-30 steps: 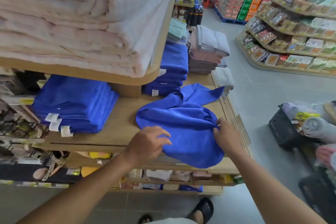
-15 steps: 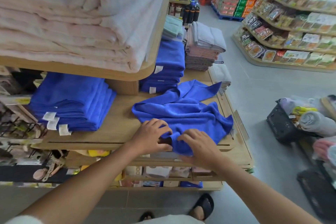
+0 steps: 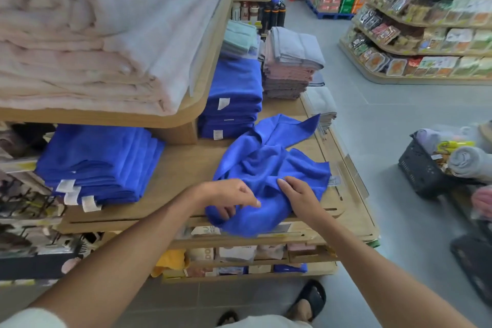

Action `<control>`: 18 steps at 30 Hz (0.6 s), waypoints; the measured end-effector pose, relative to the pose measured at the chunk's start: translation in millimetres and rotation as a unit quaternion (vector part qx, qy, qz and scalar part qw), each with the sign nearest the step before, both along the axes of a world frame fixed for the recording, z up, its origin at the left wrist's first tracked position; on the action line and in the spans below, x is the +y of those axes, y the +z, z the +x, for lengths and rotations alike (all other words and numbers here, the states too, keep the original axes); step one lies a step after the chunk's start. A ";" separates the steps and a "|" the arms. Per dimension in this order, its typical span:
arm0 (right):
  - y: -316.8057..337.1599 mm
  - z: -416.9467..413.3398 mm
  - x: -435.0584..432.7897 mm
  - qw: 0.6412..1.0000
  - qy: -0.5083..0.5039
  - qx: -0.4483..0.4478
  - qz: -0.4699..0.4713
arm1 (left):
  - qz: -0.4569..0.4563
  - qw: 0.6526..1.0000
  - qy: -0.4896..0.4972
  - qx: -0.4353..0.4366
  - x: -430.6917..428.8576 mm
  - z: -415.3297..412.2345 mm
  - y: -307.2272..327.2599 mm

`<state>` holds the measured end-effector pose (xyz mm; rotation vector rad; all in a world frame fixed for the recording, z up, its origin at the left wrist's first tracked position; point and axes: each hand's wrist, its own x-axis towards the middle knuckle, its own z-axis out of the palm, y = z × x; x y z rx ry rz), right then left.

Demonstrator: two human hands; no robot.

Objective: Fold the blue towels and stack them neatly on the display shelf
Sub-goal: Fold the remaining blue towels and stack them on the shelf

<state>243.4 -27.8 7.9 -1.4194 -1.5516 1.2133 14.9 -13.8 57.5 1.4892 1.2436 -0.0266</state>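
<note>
A loose blue towel (image 3: 269,165) lies crumpled on the wooden display shelf (image 3: 183,168), its near edge hanging over the front. My left hand (image 3: 229,196) grips that near edge with curled fingers. My right hand (image 3: 298,197) rests on the towel just to the right, fingers bent into the cloth. A stack of folded blue towels (image 3: 98,162) sits at the left of the shelf. Another folded blue stack (image 3: 231,96) stands behind the loose towel.
An upper shelf (image 3: 149,117) with thick pink blankets (image 3: 101,34) overhangs the left side. Grey and pink folded towels (image 3: 290,66) are stacked at the back. A black basket (image 3: 423,168) with rolled towels stands on the floor at the right, and grocery shelves (image 3: 426,34) line the aisle beyond.
Both hands came together at the towel's near edge. The hanging front part has been drawn up and bunched, and the towel is more crumpled than a second ago.
</note>
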 end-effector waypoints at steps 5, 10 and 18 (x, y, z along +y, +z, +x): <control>4.6 -1.6 -6.9 1.000 0.017 -0.004 -0.002 | 0.250 0.901 0.344 -0.086 79.9 15.9 19.0; -2.9 -2.7 -14.5 0.999 0.026 -0.040 0.005 | 0.133 0.919 0.370 -0.016 132.0 49.2 10.2; 3.4 -3.0 -16.7 0.999 -0.007 0.030 -0.018 | 0.357 0.902 0.238 -0.046 121.1 69.8 11.0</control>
